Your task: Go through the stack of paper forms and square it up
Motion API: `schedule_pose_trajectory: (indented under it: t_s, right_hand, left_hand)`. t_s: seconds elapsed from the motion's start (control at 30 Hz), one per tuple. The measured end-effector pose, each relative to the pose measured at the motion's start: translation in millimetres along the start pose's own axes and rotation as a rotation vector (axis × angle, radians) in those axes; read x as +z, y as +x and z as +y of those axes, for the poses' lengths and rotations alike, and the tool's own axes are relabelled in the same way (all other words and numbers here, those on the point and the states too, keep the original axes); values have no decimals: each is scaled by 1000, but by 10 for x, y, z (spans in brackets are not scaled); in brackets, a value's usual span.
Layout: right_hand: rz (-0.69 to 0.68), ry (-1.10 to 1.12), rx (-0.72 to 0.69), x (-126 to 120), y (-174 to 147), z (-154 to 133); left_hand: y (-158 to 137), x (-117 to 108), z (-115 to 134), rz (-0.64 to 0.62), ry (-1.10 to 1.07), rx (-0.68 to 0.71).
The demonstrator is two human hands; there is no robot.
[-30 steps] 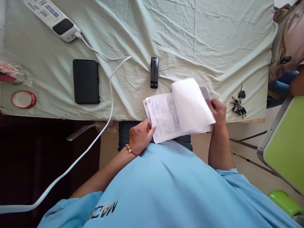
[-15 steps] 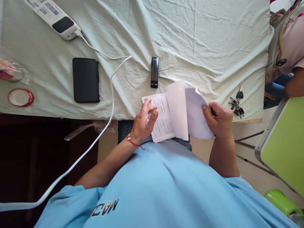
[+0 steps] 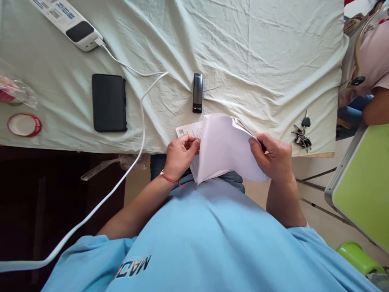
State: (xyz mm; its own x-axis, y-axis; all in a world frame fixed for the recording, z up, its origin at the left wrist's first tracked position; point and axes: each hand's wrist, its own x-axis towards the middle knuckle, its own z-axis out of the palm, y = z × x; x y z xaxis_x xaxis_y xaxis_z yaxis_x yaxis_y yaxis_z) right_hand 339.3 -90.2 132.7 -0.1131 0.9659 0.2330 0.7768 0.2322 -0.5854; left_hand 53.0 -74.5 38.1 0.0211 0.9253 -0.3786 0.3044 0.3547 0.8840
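Pale green cloth [image 3: 273, 61] lies beyond the fingers [image 3: 257, 151]. The papers [image 3: 223, 144] bend between the hands: right hand [image 3: 273, 156] pinching one side, left hand [image 3: 180, 158] curled at the other, its hold unclear. Light, even pressure should spare them creases.

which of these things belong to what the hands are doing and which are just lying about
In use:
papers, right hand gripping them, left hand at their edge

Lying about:
slim black device
flat black case
white device
white cable
keys
red ring
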Motion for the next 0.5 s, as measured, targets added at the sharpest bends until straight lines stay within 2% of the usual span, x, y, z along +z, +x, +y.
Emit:
schedule_pose_trajectory:
  t_s: [0.13,0.23,0.37,0.43,0.5]
  right_hand:
    - [18,-9,16,-54,-33,45]
    - [7,-12,19,-62,-40,-1]
    - [-5,0,-12,-63,-12,-98]
    - [-10,-2,-9,-70,2,-119]
    - [-18,-8,10,-82,10,-106]
  left_hand:
    - [-86,-2,-36,147,1,146]
    - [-133,59,-2,149,41,291]
    - [-180,163,79,165,241,476]
    - [-189,180,63,171,253,476]
    - [-177,143,2,173,203,381]
